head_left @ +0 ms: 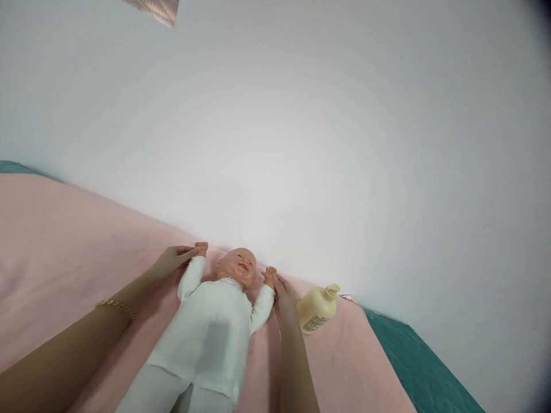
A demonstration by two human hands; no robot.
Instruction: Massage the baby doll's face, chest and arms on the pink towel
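A baby doll [215, 321] in a white long-sleeved top and white trousers lies on its back on a pink sheet [344, 361]. Both its arms are raised beside its head. My left hand [174, 259] pinches the doll's hand on the left side, thumb and fingers closed at the wrist. On the other side my right hand [284, 295] is closed around the doll's other hand, just past the sleeve cuff. A grey patch shows on the front of the top. The doll's feet lie outside the view.
Close to the right of my right hand stands a yellow pump bottle [317, 310] with a printed label. Green fabric [413, 355] shows beyond the pink sheet at the right. A pale wall [275, 126] rises behind the doll's head. A quilted pinkish piece [159, 8] hangs at the top.
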